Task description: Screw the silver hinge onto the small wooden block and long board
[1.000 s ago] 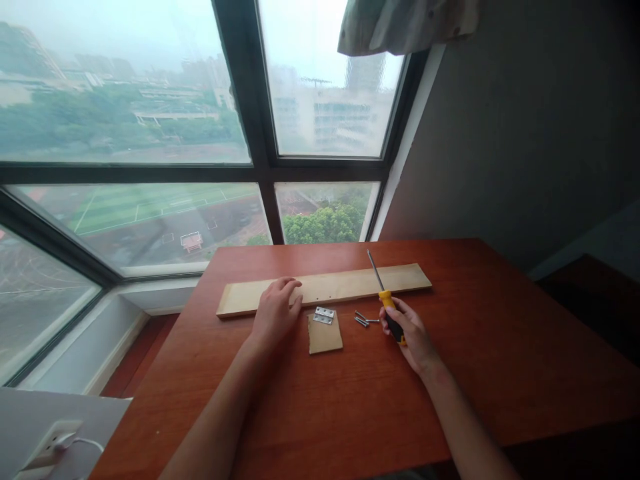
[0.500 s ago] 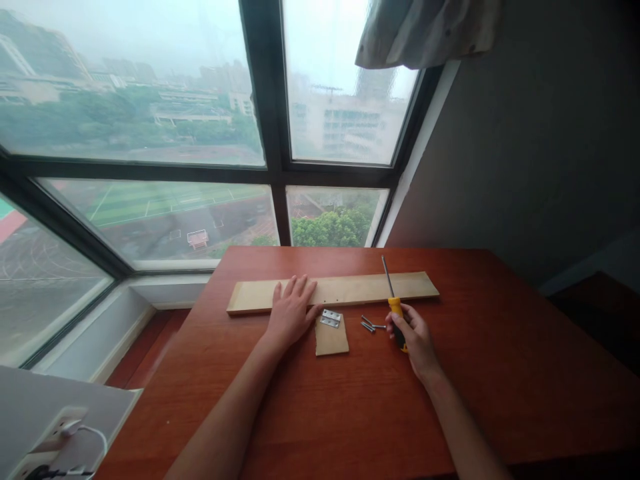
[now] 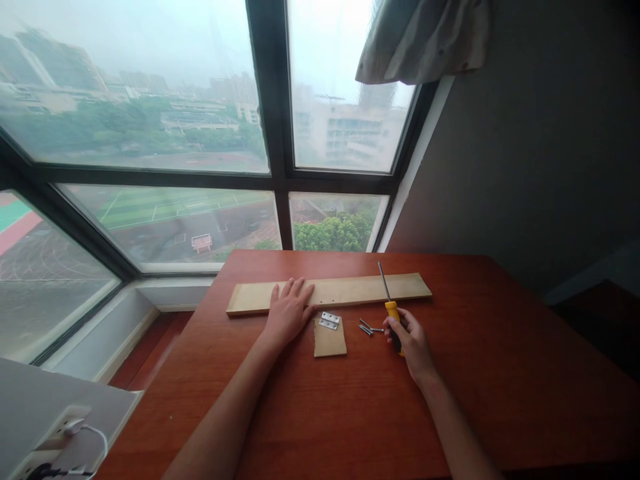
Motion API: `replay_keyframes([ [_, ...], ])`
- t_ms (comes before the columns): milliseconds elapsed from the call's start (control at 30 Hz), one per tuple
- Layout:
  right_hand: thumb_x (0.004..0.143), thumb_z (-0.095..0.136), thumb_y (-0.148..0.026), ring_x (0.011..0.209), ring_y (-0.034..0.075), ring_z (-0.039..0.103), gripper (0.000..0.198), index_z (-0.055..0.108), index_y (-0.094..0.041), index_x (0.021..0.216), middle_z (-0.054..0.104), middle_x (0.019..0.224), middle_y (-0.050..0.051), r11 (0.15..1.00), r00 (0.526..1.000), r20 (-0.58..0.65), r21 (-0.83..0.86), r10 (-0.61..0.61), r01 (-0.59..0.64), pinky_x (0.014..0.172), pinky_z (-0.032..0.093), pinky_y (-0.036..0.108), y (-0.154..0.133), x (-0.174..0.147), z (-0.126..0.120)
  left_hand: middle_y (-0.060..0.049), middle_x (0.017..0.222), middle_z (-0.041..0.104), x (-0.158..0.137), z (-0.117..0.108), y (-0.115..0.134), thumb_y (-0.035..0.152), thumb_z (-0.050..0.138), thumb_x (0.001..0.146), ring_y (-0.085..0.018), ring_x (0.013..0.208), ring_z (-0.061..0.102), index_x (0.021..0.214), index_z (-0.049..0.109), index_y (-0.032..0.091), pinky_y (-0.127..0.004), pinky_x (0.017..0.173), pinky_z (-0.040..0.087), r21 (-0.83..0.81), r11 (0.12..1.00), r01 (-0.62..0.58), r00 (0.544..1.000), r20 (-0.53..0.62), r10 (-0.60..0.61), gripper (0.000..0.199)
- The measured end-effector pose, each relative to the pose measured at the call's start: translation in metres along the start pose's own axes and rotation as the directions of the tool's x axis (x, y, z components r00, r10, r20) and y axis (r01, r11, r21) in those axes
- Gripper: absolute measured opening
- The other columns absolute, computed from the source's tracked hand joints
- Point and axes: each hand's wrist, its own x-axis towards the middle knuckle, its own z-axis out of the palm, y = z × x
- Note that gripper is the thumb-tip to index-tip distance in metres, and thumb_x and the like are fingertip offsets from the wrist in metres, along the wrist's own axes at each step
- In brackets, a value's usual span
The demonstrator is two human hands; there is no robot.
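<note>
My left hand lies with fingers spread on a long pale wooden board, left of its middle. Two small dark holes show near the board's front edge. My right hand is wrapped round the yellow and black handle of a screwdriver, whose shaft points away from me over the board. Just in front of the board, a silver hinge rests on a small square piece of wood. Several screws lie on the table between that piece and my right hand.
The reddish-brown wooden table stands against large dark-framed windows. A curtain hangs at the upper right beside a grey wall. At the lower left, a wall socket has a white plug and cable in it.
The view has shifted slightly. Both hands keep their places: the left flat on the board, the right round the screwdriver. The hinge and screws lie as before.
</note>
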Motion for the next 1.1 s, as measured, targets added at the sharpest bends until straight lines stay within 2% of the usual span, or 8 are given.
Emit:
replay_keyframes([
  [167,0.075,0.074,-0.046,0.061,0.012,0.055,0.039,0.06,-0.02,0.1,0.064,0.076,0.0,1.0,1.0,-0.004,0.014,-0.001,0.001,0.05,0.045,0.022,0.0,0.001,0.001,-0.011,0.149,0.042,-0.003,-0.004,-0.018,0.047,0.043,0.094,-0.033,0.138,0.034,0.135,0.052,0.029,-0.058,0.11,0.023,0.04,0.999,0.028,1.0,0.001,-0.028,0.046],
  [300,0.072,0.076,-0.048,0.06,0.013,0.056,0.041,0.061,-0.021,0.098,0.065,0.076,0.0,1.0,1.0,-0.008,0.02,0.017,-0.017,0.049,0.045,0.023,-0.003,0.0,0.002,-0.011,0.15,0.042,-0.012,-0.01,-0.043,0.048,0.04,0.094,-0.033,0.138,0.034,0.136,0.051,0.028,-0.058,0.109,0.024,0.078,0.995,0.062,0.998,-0.006,-0.062,0.047],
  [533,0.074,0.074,-0.047,0.061,0.013,0.055,0.037,0.062,-0.02,0.096,0.065,0.076,0.001,1.0,1.0,0.007,0.014,0.015,-0.015,0.049,0.045,0.024,-0.002,-0.002,0.001,-0.01,0.149,0.044,-0.038,-0.034,-0.099,0.048,0.039,0.094,-0.033,0.139,0.034,0.138,0.05,0.028,-0.057,0.11,0.024,0.176,0.96,0.216,0.975,0.015,-0.222,0.049],
  [700,0.068,0.077,-0.05,0.059,0.014,0.056,0.042,0.063,-0.02,0.095,0.066,0.073,0.001,1.0,1.0,-0.007,-0.005,0.029,-0.029,0.048,0.044,0.025,-0.003,-0.001,0.004,-0.01,0.15,0.042,-0.055,-0.049,-0.12,0.047,0.037,0.094,-0.032,0.139,0.033,0.139,0.049,0.027,-0.058,0.108,0.027,0.221,0.924,0.312,0.946,0.017,-0.323,0.05],
  [833,0.067,0.077,-0.051,0.057,0.014,0.055,0.044,0.063,-0.019,0.095,0.066,0.073,0.002,0.999,1.0,-0.012,-0.02,0.028,-0.029,0.047,0.044,0.025,-0.003,-0.001,0.006,-0.012,0.15,0.041,-0.059,-0.052,-0.122,0.047,0.035,0.094,-0.032,0.14,0.032,0.138,0.049,0.025,-0.06,0.107,0.026,0.232,0.923,0.307,0.946,0.031,-0.323,0.051],
  [933,0.069,0.076,-0.051,0.058,0.014,0.055,0.044,0.062,-0.019,0.097,0.066,0.074,0.002,0.999,1.0,-0.005,-0.026,0.023,-0.023,0.048,0.044,0.025,-0.002,-0.001,0.005,-0.014,0.147,0.045,-0.056,-0.052,-0.111,0.049,0.037,0.093,-0.035,0.138,0.034,0.135,0.051,0.022,-0.066,0.106,0.022,0.223,0.914,0.339,0.939,-0.016,-0.344,0.051],
  [1033,0.071,0.075,-0.051,0.058,0.014,0.055,0.044,0.061,-0.019,0.098,0.065,0.074,0.002,0.999,1.0,-0.002,-0.037,0.028,-0.028,0.048,0.044,0.025,-0.001,-0.001,0.005,-0.018,0.141,0.049,-0.047,-0.05,-0.082,0.047,0.045,0.09,-0.035,0.132,0.041,0.131,0.053,0.018,-0.062,0.107,0.026,0.166,0.93,0.328,0.941,-0.138,-0.308,0.051],
  [1100,0.07,0.076,-0.051,0.058,0.014,0.055,0.046,0.061,-0.019,0.098,0.065,0.074,0.002,0.999,0.999,-0.007,-0.038,0.033,-0.033,0.047,0.044,0.025,-0.002,-0.001,0.006,-0.016,0.135,0.054,-0.04,-0.046,-0.053,0.042,0.051,0.088,-0.032,0.123,0.049,0.126,0.057,0.018,-0.05,0.104,0.036,0.074,0.972,0.221,0.968,-0.142,-0.209,0.045],
])
